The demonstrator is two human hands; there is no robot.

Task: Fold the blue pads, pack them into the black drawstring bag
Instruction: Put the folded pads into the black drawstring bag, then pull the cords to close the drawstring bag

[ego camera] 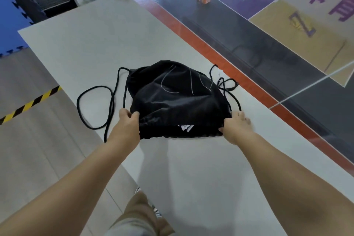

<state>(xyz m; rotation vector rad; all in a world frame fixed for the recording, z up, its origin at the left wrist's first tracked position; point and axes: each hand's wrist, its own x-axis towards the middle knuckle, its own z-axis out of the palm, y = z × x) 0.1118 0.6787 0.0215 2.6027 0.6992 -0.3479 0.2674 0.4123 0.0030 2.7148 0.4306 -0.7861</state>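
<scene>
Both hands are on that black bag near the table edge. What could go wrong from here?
The long cord loops loose on the table beside the left hand and could snag or tangle. The black drawstring bag sits near the table's near edge, so a pull by the right hand might drag it off.

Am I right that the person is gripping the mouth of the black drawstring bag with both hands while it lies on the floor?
Not quite: the black drawstring bag lies on the white table, not the floor, as the head view shows. The left hand and right hand do grip its mouth at either side.
</scene>
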